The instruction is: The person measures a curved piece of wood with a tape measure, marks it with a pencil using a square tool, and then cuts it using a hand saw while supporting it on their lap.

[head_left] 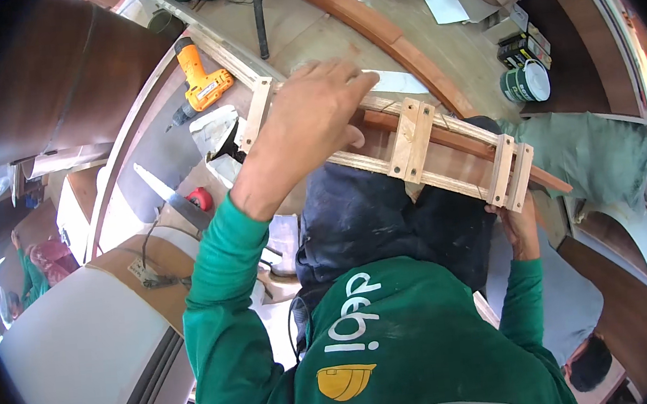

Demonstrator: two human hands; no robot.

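A cluttered woodworking floor (308,26) of bare boards fills the background, strewn with offcuts and tools. At about ten o'clock lies an orange cordless drill (201,82); below it, near nine o'clock of the centre, a handsaw (173,200) with a red-trimmed handle. A long curved strip of reddish wood (369,25) arcs across twelve to one o'clock, and at two o'clock stands a dark green paint tin (526,82) with a white lid rim. A grey-green sack (596,151) sits at three o'clock. The person's own dark-trousered knees (386,212) and green shirt block the lower middle, hiding whatever lies under the workpiece.

The curved wooden frame (411,144) spans the centre, running from eleven down to three o'clock: two pale bent rails over a darker reddish board, joined by short paired cross-blocks.

The left hand (316,118) lies over the frame's upper end, fingers curled down around the rail. The right hand (521,223) comes up beneath the lower end at four o'clock, fingers hooked on the last cross-blocks; how tightly cannot be told.
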